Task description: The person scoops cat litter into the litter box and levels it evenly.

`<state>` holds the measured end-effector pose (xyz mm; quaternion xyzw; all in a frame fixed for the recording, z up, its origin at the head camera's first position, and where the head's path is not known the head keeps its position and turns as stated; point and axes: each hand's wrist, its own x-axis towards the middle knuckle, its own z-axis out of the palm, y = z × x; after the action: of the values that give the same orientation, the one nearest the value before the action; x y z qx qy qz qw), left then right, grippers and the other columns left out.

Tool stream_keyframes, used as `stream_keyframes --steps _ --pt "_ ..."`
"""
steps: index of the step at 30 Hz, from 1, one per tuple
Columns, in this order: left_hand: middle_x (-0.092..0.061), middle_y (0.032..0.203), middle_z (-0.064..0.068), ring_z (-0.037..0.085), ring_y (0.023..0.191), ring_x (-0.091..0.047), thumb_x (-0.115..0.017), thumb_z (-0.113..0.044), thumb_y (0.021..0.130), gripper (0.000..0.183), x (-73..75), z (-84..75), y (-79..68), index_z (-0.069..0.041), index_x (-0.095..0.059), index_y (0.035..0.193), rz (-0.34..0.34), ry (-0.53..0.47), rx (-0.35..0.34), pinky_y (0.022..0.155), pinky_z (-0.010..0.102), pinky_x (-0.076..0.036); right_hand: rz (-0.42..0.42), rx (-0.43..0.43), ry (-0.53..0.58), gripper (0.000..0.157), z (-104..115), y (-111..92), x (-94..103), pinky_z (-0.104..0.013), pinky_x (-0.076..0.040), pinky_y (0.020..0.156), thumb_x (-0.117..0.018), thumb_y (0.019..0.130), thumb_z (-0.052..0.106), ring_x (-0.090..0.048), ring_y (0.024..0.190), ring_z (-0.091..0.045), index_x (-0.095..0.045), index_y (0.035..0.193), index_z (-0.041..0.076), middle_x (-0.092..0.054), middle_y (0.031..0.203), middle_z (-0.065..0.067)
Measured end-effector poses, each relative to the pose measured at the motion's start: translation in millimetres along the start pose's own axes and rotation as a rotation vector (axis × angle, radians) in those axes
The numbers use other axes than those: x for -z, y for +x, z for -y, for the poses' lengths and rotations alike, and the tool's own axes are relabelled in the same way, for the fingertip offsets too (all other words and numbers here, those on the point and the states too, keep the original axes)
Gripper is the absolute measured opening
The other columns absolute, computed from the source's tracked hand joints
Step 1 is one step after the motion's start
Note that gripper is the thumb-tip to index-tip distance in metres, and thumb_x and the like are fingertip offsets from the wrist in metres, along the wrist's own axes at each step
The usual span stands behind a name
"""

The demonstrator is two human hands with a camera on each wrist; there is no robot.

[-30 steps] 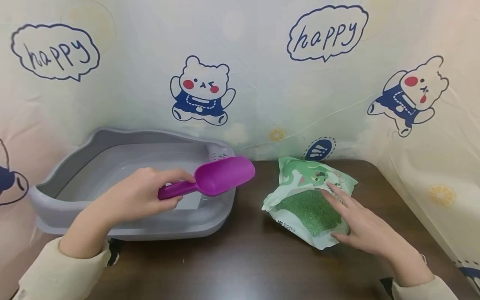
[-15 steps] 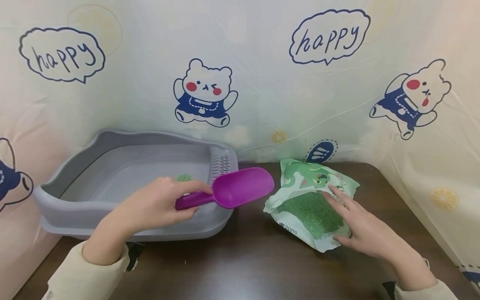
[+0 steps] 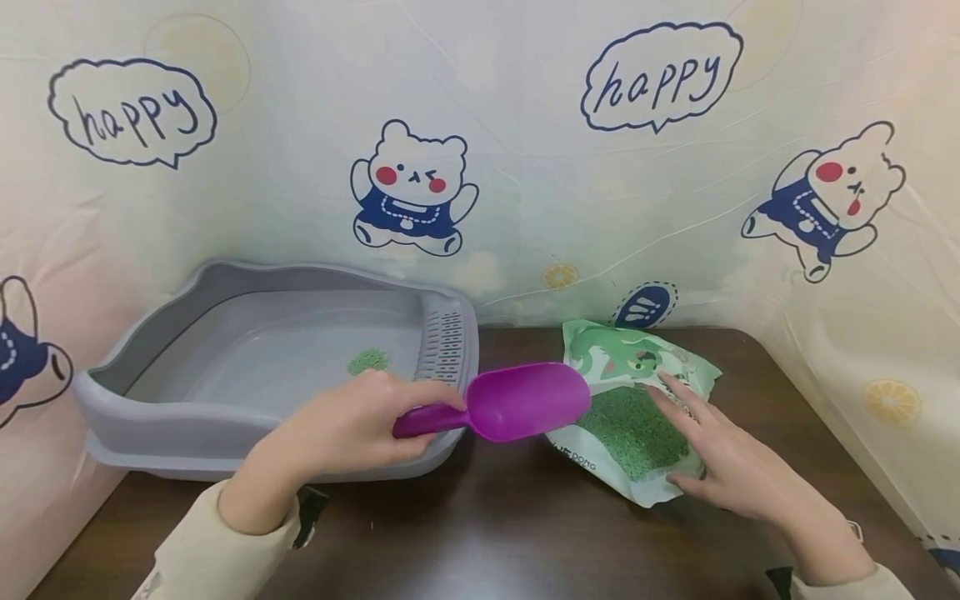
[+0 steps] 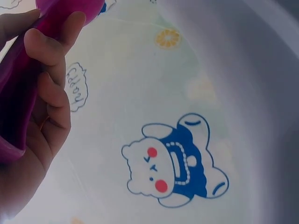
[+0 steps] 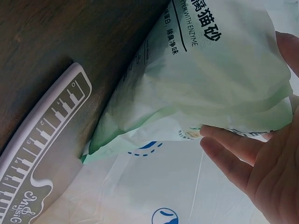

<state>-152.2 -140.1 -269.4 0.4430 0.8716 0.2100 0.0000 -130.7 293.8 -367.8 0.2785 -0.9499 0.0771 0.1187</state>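
Observation:
My left hand [image 3: 352,425] grips the handle of a purple scoop [image 3: 528,402], its bowl facing up and looking bare. In the left wrist view, fingers curl round the scoop's handle [image 4: 18,93]. A green and white cat litter bag [image 3: 607,350] lies on the table, with green granules [image 3: 633,429] showing at its front. The scoop's tip overlaps the bag in the head view; contact cannot be told. My right hand [image 3: 742,467] rests against the bag's right side, fingers extended. At left stands a grey litter box [image 3: 165,425] with a small green pile of litter [image 3: 368,362] inside.
A slotted ledge [image 3: 444,342] forms the box's right end. Dark wood table [image 3: 517,525] lies between and before box and bag. A printed cloth [image 3: 517,208] hangs behind. A clear, pale-edged piece with piano keys [image 5: 46,130] lies near the bag in the right wrist view.
My left hand has carried the scoop rightward and slightly down, from over the box to the bag. The green pile in the box has come into sight. My right hand has stayed at the bag.

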Motion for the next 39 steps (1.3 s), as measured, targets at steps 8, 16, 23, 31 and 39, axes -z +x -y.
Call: stream_keyframes --steps 8,16,23,31,39 --pt "-0.058 0.073 -0.016 -0.002 0.057 -0.047 -0.070 -0.016 0.087 0.033 -13.3 -5.6 13.4 -0.029 -0.066 0.117 0.045 0.012 -0.059 0.055 0.017 -0.044 0.009 -0.010 0.010 0.115 1 1 -0.6 -0.023 -0.049 0.066 -0.089 0.066 0.020 -0.051 0.126 -0.039 -0.021 0.159 0.018 -0.016 0.166 -0.009" --pt "-0.063 0.075 -0.014 -0.003 0.057 -0.047 -0.069 -0.013 0.087 0.034 -27.5 -9.0 28.7 -0.026 -0.066 0.117 0.092 -0.027 -0.098 0.055 0.016 -0.044 0.006 0.003 -0.008 0.112 1 0 -1.4 -0.027 -0.052 0.070 -0.089 0.067 0.022 -0.051 0.126 -0.039 -0.025 0.158 0.015 -0.019 0.165 -0.012" --pt "-0.060 0.070 -0.011 0.000 0.054 -0.044 -0.068 -0.012 0.087 0.032 -43.1 -15.5 45.6 -0.022 -0.066 0.117 0.129 0.021 -0.140 0.052 0.013 -0.038 -0.001 0.011 -0.015 0.112 0 0 -2.0 -0.029 -0.053 0.072 -0.090 0.066 0.022 -0.050 0.127 -0.040 -0.027 0.158 0.013 -0.017 0.165 -0.011" --pt "-0.051 0.063 -0.011 0.002 0.051 -0.040 -0.068 -0.016 0.089 0.028 -58.6 -18.8 62.0 -0.023 -0.066 0.115 0.153 0.012 -0.107 0.048 0.015 -0.033 -0.006 0.014 0.009 0.113 -2 0 -1.7 -0.023 -0.048 0.067 -0.091 0.064 0.020 -0.052 0.119 -0.032 -0.027 0.157 0.014 -0.015 0.167 -0.008" --pt "-0.048 0.062 -0.011 0.003 0.052 -0.038 -0.068 -0.015 0.087 0.027 -72.4 -16.6 72.4 -0.022 -0.067 0.113 0.143 0.012 -0.069 0.049 0.017 -0.030 -0.012 0.029 0.015 0.113 -4 1 -1.8 -0.021 -0.046 0.066 -0.091 0.064 0.022 -0.052 0.112 -0.028 -0.028 0.157 0.013 -0.016 0.166 -0.010"
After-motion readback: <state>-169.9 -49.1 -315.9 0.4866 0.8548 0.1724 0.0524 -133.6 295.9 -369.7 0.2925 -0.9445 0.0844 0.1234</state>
